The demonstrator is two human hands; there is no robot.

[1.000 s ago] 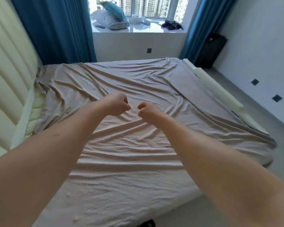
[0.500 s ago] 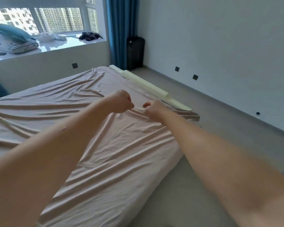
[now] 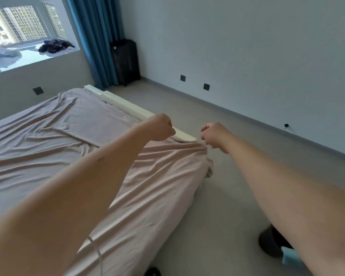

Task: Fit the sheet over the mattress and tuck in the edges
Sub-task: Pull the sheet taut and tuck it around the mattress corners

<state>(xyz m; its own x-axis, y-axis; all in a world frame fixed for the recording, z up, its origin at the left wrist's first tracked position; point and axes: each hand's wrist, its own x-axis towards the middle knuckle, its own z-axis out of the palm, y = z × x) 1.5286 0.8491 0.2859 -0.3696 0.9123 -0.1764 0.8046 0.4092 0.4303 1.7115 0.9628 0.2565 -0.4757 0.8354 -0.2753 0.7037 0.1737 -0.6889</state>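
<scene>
I count two hands, one sheet (image 3: 48, 136) and one mattress (image 3: 127, 108): the wrinkled sheet lies over the bed with the pale mattress edge bare along its far side. My left hand (image 3: 160, 127) has its fingers curled at the sheet's edge, though I cannot tell whether it grips the cloth; my right hand (image 3: 213, 134) is a fist holding nothing. Since half a second ago, the hands have drawn apart and the right has come off the sheet, over the floor (image 3: 217, 196).

Both arms are stretched forward, bare; the left hand (image 3: 161, 127) is curled into a fist, the right hand (image 3: 213, 134) likewise curled, a gap kept between them.
</scene>
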